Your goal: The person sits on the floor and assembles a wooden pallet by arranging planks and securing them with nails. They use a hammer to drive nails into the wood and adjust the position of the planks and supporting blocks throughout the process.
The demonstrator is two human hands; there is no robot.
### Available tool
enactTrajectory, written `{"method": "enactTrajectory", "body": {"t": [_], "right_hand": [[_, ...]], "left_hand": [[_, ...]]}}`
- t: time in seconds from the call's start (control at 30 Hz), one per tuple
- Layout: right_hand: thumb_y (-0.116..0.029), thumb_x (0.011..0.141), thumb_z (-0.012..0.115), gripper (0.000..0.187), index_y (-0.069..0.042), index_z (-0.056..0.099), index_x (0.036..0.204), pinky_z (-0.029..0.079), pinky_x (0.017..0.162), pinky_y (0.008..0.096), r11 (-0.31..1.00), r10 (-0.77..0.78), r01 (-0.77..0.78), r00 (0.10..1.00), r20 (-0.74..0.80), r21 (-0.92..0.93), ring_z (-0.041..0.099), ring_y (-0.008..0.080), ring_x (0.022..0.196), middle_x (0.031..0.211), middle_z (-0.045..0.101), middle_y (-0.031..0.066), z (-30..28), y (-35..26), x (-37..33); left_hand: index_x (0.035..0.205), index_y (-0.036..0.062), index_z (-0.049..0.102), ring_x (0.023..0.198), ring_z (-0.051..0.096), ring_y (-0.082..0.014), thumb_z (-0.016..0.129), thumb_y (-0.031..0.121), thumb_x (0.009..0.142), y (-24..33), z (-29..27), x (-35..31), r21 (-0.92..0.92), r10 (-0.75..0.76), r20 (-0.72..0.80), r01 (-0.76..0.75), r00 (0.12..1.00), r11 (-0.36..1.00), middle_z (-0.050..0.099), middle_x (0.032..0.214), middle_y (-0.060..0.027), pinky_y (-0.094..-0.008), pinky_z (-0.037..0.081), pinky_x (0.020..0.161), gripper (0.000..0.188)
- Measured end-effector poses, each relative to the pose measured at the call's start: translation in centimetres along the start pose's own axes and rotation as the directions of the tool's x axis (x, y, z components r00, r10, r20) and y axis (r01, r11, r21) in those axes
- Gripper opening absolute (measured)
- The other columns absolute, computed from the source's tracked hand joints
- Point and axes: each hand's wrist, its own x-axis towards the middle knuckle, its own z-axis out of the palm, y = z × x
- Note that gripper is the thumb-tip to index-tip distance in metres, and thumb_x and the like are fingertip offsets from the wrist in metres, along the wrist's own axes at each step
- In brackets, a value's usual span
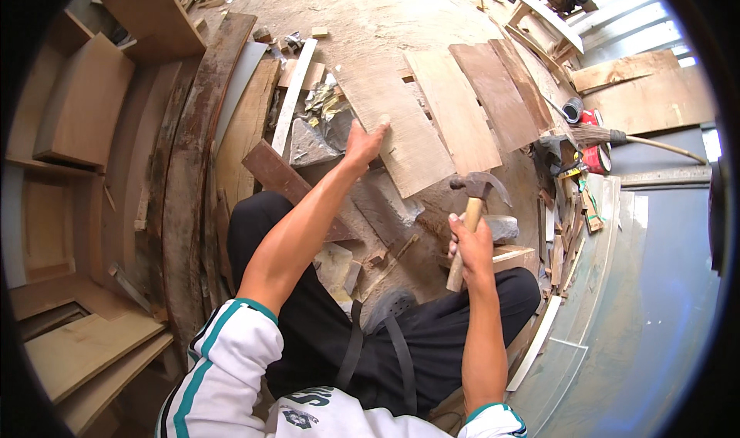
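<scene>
With the left arm point(310, 226) stretched toward twelve o'clock, the left hand point(364, 143) is clamped on a wooden board point(397, 122) there, thumb on top, while the right hand point(474, 245), at four o'clock, wraps around an upright hammer point(472, 211).

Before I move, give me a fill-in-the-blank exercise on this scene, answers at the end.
1. The right hand grips a claw hammer whose handle is made of ____.
2. The left hand holds a plywood board by its ____ (left or right) long edge.
3. The trousers are ____ in colour.
4. The broom has its handle pointing to the picture's ____ (left or right).

Missing words: wood; left; black; right.
</scene>
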Motion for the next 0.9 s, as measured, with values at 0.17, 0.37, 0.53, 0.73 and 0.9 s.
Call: {"method": "enactTrajectory", "body": {"t": [0.17,0.37,0.53,0.73,0.9], "right_hand": [[-0.022,0.091,0.07,0.026,-0.002,0.053,0.093,0.047,0.041,0.0267,0.989,-0.098,0.087,0.99,-0.097,-0.117,0.062,0.0143,0.051,0.071,0.063,0.0069,2.6,1.5,1.6],[-0.03,0.092,0.07,0.033,-0.002,0.053,0.093,0.048,0.041,0.029,0.939,-0.248,0.239,0.969,-0.007,-0.246,0.06,0.0139,0.048,0.067,0.06,0.0071,3.1,0.5,1.0],[-0.029,0.091,0.07,0.034,0.001,0.055,0.095,0.047,0.043,0.0329,0.805,-0.46,0.431,0.887,0.03,-0.407,0.059,0.0181,0.046,0.064,0.058,0.0082,3.6,2.7,2.0],[-0.027,0.091,0.07,0.031,0.0,0.056,0.095,0.046,0.045,0.0334,0.746,-0.517,0.481,0.854,0.054,-0.46,0.057,0.0184,0.046,0.065,0.057,0.0072,3.0,4.8,2.4],[-0.032,0.09,0.07,0.043,0.003,0.06,0.112,0.049,0.079,0.0446,0.83,-0.297,0.289,0.953,0.061,-0.477,0.066,0.0396,0.088,0.094,0.067,0.024,2.7,2.9,0.7]], "left_hand": [[0.127,-0.0035,0.049,0.105,0.064,-0.0222,0.072,0.027,0.09,-0.8,-1.2,1.2,-0.021,0.056,0.017,-0.056,0.998,0.998,0.065,0.117,-0.0166,-0.0344,0.05,0.09,0.053],[0.12,-0.0048,0.058,0.097,0.067,-0.023,0.075,0.033,0.084,1.4,-1.9,-0.1,0.049,0.003,0.092,-0.007,0.996,0.999,0.068,0.111,-0.0173,-0.0368,0.052,0.083,0.055],[0.119,-0.0071,0.059,0.097,0.066,-0.0247,0.078,0.042,0.079,2.1,-2.0,2.3,0.072,-0.09,-0.029,0.092,0.996,0.993,0.067,0.113,-0.0185,-0.0378,0.053,0.081,0.066],[0.116,-0.006,0.06,0.096,0.067,-0.0272,0.079,0.043,0.078,-0.7,-1.0,6.2,0.044,0.001,-0.257,0.01,0.966,0.999,0.067,0.112,-0.0198,-0.0373,0.053,0.084,0.065],[0.109,-0.0062,0.065,0.088,0.07,-0.0228,0.079,0.033,0.081,-1.7,0.3,6.0,0.035,0.115,-0.3,-0.109,0.947,0.993,0.072,0.1,-0.0169,-0.0359,0.055,0.079,0.05]]}}
